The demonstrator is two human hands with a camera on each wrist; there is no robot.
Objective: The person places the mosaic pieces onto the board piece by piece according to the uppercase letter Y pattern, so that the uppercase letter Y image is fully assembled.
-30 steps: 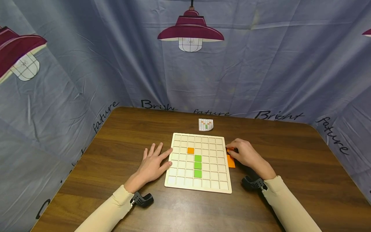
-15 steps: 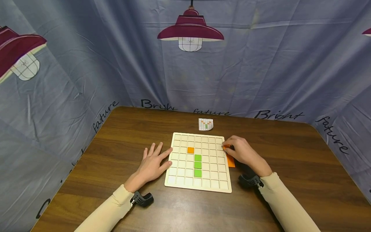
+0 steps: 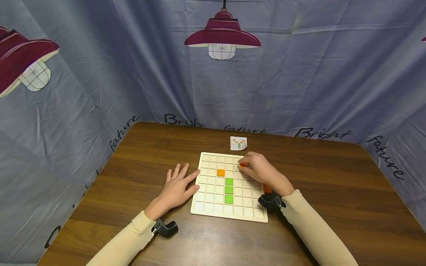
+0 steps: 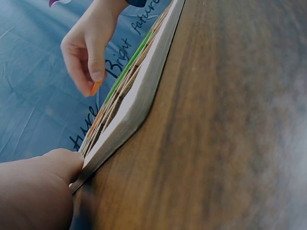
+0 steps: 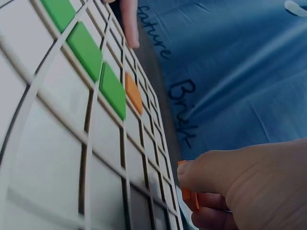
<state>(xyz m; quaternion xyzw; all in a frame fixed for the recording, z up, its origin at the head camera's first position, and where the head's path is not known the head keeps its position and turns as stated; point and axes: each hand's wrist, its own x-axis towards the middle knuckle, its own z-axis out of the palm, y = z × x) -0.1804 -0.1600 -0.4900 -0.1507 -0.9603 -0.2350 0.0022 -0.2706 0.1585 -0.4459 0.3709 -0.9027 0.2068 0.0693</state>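
Observation:
A pale wooden grid board lies on the table. Three green tiles stand in a column of its cells, with one orange tile up and to their left. My left hand has its fingers spread, and its forefinger and thumb touch the board's left edge. Over the board's upper right part, my right hand pinches an orange tile between thumb and fingers. That tile is above the cells in the left wrist view, apart from the board. Some cells are hidden beneath the right hand.
A small printed paper with a coloured grid lies behind the board. More orange shows at the board's right edge, mostly covered by the right wrist. A curtain borders the table at the back and sides.
My right hand has picked up an orange tile at the board's right side and moved left with it over the upper right cells. The left hand keeps its place.

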